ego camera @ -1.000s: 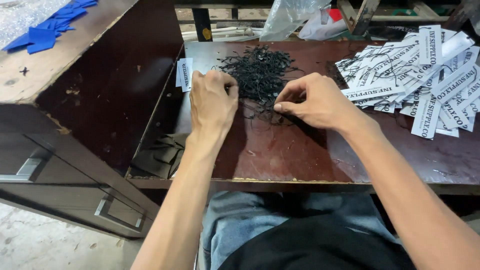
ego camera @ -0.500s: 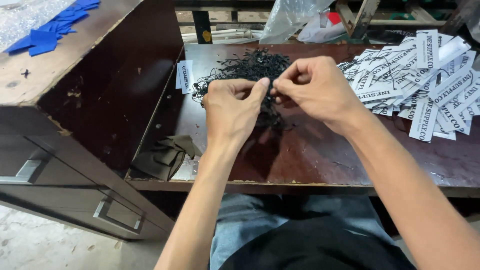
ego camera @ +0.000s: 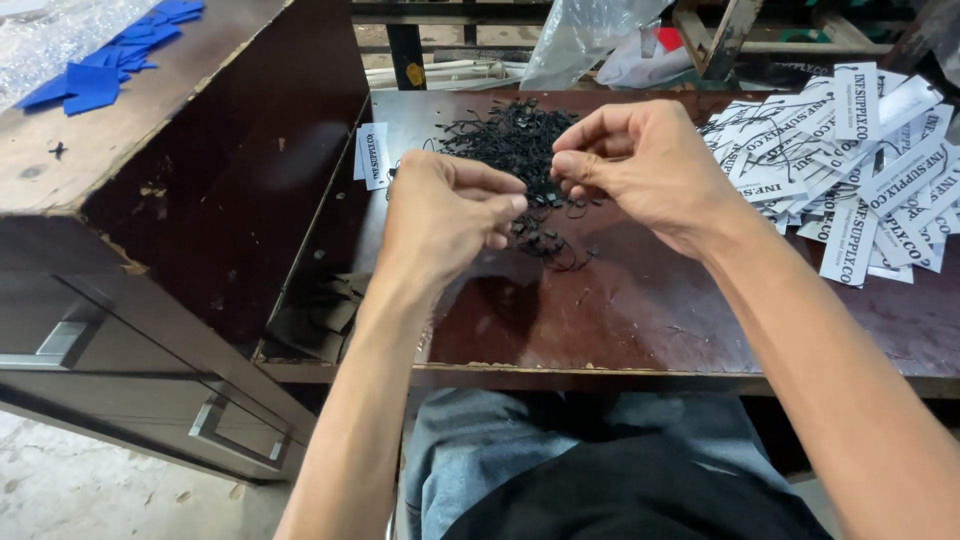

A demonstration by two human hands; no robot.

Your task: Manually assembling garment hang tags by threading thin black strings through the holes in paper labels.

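My left hand (ego camera: 445, 215) and right hand (ego camera: 640, 165) pinch black string (ego camera: 545, 200) above string pile (ego camera: 515, 140). White tags (ego camera: 850, 170) heaped right; cabinet (ego camera: 180, 200) crowds left; bare table (ego camera: 640, 310) near front edge.

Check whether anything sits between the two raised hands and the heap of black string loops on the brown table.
Nothing visible does. The left hand and right hand hover directly over the heap of black string loops; the pile of white printed paper tags lies off to the right.

Black cords (ego camera: 515, 140) heaped on dark reddish-brown surface (ego camera: 640, 310). Right of cords: white tags (ego camera: 860, 170), black lettering. Far left of cords: blue pieces (ego camera: 110, 60) on brown cabinet (ego camera: 150, 190).
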